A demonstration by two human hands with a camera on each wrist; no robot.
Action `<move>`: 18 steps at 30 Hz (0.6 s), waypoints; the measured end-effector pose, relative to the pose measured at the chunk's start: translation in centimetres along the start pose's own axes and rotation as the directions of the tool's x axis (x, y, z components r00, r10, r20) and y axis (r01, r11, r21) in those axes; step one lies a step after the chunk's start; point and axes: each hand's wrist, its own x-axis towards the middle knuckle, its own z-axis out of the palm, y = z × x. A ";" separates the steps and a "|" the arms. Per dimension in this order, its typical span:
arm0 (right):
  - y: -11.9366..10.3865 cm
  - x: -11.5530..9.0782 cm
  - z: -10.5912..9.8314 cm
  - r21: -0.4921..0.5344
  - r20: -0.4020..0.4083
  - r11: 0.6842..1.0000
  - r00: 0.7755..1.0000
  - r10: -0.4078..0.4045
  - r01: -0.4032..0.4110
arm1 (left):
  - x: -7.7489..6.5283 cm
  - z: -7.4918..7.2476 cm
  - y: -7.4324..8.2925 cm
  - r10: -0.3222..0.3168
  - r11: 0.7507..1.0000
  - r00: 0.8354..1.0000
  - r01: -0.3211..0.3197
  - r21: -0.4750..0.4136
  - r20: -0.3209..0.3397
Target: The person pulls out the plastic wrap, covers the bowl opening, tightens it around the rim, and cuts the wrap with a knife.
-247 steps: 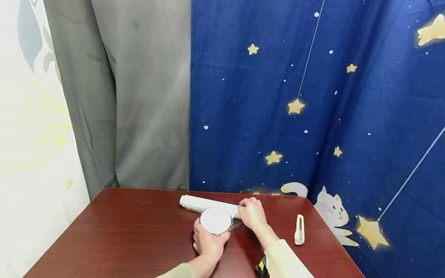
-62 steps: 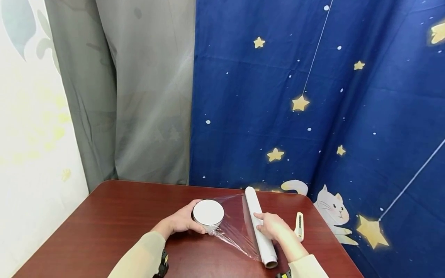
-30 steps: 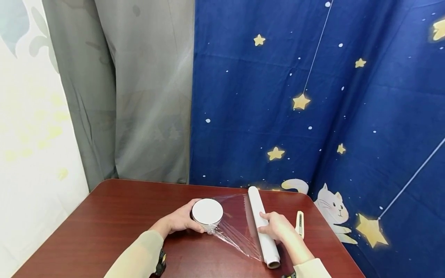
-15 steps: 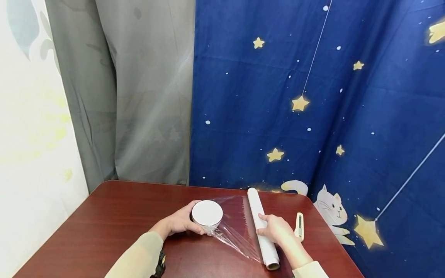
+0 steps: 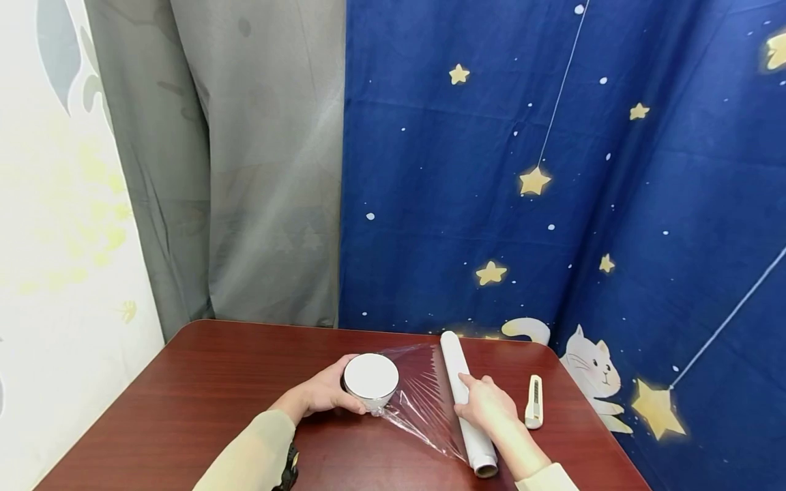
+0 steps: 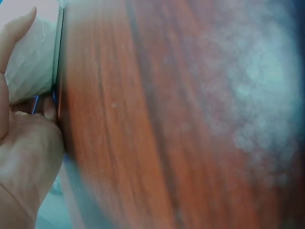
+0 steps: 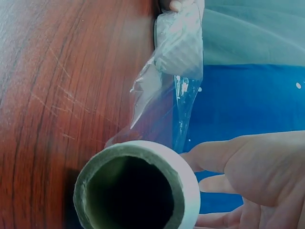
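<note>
A round container (image 5: pixel 371 376) with a white lid stands on the table, clear film gathered around its side. My left hand (image 5: pixel 331 390) grips it from the left, thumb along the near side; the far fingers are mostly hidden. In the left wrist view the thumb and palm border the container's ribbed pale wall (image 6: pixel 33 57). To the right lies a roll of cling film (image 5: pixel 475 436), pointing away from me, its hollow core facing near. My right hand (image 5: pixel 488 406) holds the roll across its middle. A wrinkled sheet of cling film (image 5: pixel 424 402) stretches from roll to container.
A white utility knife (image 5: pixel 534 402) lies on the red-brown table (image 5: pixel 233 382), right of my right hand. Behind the table's far edge hang a grey curtain (image 5: pixel 270 204) and a blue starry curtain (image 5: pixel 430 204).
Since the oldest frame, the roll has turned from lying crosswise behind the container to lengthwise on the right, with film drawn out between them. In the last second, hands and roll barely moved.
</note>
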 end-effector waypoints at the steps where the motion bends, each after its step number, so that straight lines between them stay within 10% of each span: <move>1: 0.0 0.0 0.0 -0.002 -0.003 1.000 1.000 0.000 0.000 | 0.0 0.0 0.0 0.001 1.000 1.000 -0.001 0.001 0.000; 18: -0.1 -0.1 0.1 -0.006 -0.031 1.000 0.999 -0.010 0.010 | 0.1 0.1 -0.1 0.006 1.000 1.000 -0.006 -0.001 -0.009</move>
